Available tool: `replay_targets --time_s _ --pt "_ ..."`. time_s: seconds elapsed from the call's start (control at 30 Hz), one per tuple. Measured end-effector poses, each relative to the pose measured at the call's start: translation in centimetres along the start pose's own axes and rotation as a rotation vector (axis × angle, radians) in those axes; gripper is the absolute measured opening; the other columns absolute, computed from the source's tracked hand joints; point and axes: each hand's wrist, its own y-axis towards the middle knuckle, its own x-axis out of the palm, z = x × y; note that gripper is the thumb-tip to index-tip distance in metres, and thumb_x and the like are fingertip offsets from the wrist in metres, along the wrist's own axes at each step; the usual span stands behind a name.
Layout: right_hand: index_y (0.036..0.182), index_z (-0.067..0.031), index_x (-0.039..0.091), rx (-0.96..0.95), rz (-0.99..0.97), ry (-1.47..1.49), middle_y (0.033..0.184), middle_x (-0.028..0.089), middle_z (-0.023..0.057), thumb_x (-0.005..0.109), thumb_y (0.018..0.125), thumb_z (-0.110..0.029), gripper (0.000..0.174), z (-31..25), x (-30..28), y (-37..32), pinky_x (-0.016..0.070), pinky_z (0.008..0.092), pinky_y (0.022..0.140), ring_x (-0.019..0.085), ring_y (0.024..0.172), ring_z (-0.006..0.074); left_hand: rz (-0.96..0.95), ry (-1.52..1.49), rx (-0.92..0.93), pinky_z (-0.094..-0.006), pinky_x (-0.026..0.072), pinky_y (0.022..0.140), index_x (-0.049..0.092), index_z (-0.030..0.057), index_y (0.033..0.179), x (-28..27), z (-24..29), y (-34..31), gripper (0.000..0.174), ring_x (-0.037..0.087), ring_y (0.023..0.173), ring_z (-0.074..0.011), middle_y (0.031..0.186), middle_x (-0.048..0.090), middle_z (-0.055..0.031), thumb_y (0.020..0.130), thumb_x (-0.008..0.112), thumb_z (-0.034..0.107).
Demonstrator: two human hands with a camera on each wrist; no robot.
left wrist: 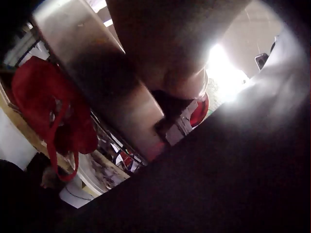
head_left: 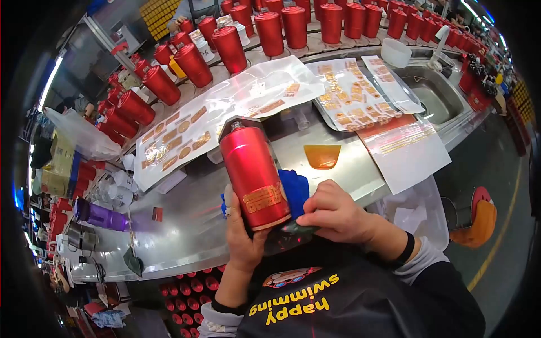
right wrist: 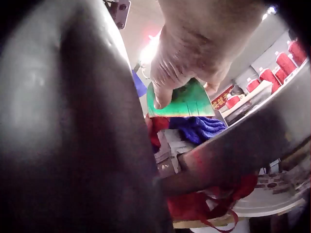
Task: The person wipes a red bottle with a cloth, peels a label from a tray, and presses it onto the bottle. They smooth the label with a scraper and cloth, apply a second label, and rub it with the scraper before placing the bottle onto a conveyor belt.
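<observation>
My left hand grips a shiny red bottle near its base, tilted over the steel table. A gold lettered label lies on the bottle's lower side, facing up. Just right of the bottle's base is my right hand, its fingers curled. In the right wrist view, the thumb and fingers pinch a flat green scraper. A blue cloth is bunched behind the bottle. Farther back on the table lies an orange scraper.
Sheets of gold labels spread across the back of the steel table, beside a label-covered tray. Rows of red bottles stand beyond. A sink is at right, a purple bottle at left.
</observation>
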Motion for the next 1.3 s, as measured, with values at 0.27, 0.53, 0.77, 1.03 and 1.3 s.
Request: replay_targets --time_s 0.27,0.53,0.77,1.03,1.3 --pt "0.101 -0.0118 0.067 -0.008 0.119 -0.188 0.091 0.058 0.0035 0.077 0.067 -0.008 0.036 0.7 0.4 5.2 0.0395 0.0378 0.075 0.054 0.079 0.0245 0.004 0.046 -0.009 -0.0420 0.0330 0.112 0.027 -0.0067 0.149 -0.1 1.0 0.3 0.086 0.040 0.138 -0.0362 0.149 0.039 -0.0252 0.090 0.068 0.042" --pt "0.083 -0.0096 0.058 0.073 -0.238 0.105 0.083 0.055 0.0058 0.073 0.075 -0.015 0.018 0.3 -0.1 7.4 0.0434 0.0388 0.072 0.059 0.080 0.0255 -0.014 0.243 0.024 -0.0484 0.0238 0.116 0.030 -0.0061 0.146 -0.5 1.0 0.5 0.087 0.042 0.136 -0.0395 0.147 0.039 -0.0262 0.086 0.072 0.041" --pt "0.090 -0.0069 0.058 0.041 -0.071 0.092 0.079 0.056 0.0089 0.075 0.074 -0.010 0.023 0.3 0.8 8.2 0.0480 0.0379 0.063 0.061 0.074 0.0304 -0.050 0.312 0.040 -0.0571 0.0166 0.116 0.030 -0.0060 0.146 -0.7 0.2 0.4 0.090 0.040 0.138 -0.0407 0.147 0.040 -0.0257 0.085 0.070 0.049" --pt "0.116 0.0018 0.056 0.964 0.525 1.067 0.101 0.068 0.0069 0.067 0.095 -0.021 0.033 2.1 1.1 4.0 0.0547 0.0257 0.077 0.065 0.087 0.0092 0.016 0.378 0.122 -0.0602 0.0188 0.114 0.030 -0.0077 0.146 -0.8 2.9 2.2 0.093 0.044 0.132 -0.0427 0.140 0.045 -0.0294 0.083 0.074 0.045" --pt "0.117 0.0000 0.056 0.964 0.542 1.115 0.101 0.067 0.0053 0.069 0.093 -0.019 0.033 1.9 1.7 3.1 0.0537 0.0266 0.080 0.064 0.092 0.0100 -0.052 0.186 0.018 -0.0592 0.0230 0.113 0.024 -0.0103 0.147 -0.9 1.6 1.4 0.099 0.043 0.130 -0.0496 0.143 0.039 -0.0333 0.081 0.076 0.043"
